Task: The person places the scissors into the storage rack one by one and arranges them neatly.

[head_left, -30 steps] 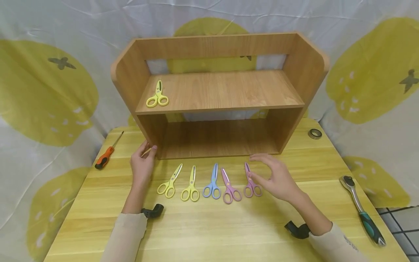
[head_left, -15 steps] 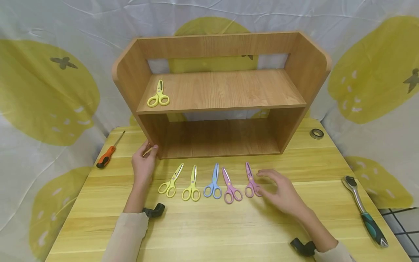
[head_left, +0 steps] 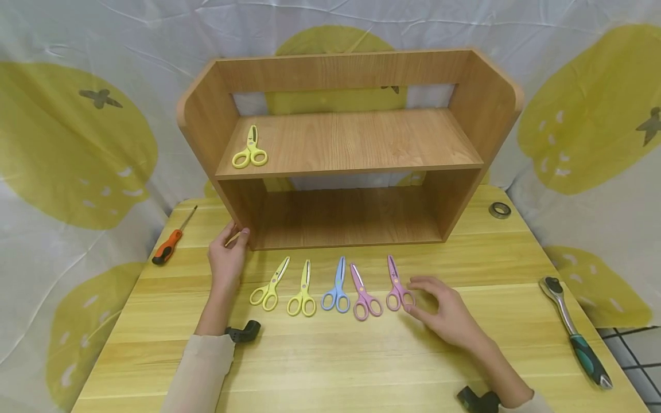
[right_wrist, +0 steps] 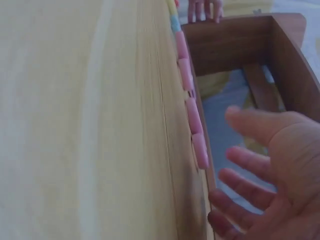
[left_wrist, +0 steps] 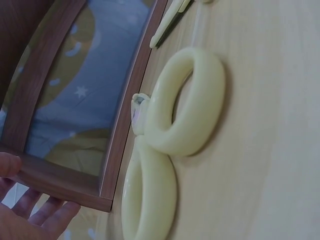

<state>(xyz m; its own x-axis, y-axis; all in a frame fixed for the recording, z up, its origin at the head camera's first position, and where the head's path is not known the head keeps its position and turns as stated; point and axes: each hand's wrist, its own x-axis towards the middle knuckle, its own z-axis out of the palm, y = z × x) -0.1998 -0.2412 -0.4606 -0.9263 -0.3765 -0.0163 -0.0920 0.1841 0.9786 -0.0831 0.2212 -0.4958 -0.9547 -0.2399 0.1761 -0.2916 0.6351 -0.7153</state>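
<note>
My left hand (head_left: 227, 261) holds the lower left side panel of a wooden two-tier shelf (head_left: 351, 140), thumb at its front edge and fingers along the outside. Beside the rightmost pink scissors (head_left: 395, 281) is my right hand (head_left: 449, 315), fingers spread and nothing in them, the thumb tip right at a handle loop. In a row with these on the table lie another pink pair of scissors (head_left: 362, 292), a blue pair (head_left: 338, 283) and two yellow pairs, one nearer the middle (head_left: 303, 287). One more yellow pair of scissors (head_left: 251, 148) lies on the upper tier's left end.
An orange-and-black screwdriver (head_left: 167, 245) lies left of the shelf. On the right are a roll of tape (head_left: 499, 210) and a ratchet wrench (head_left: 573, 330) with a green-and-black handle. Behind the table (head_left: 310, 367) hangs a patterned cloth (head_left: 129, 34).
My right hand has drawn back to the right and toward me, off the rightmost pink scissors it overlapped. My left hand stays at the shelf panel, and the scissors lie as before.
</note>
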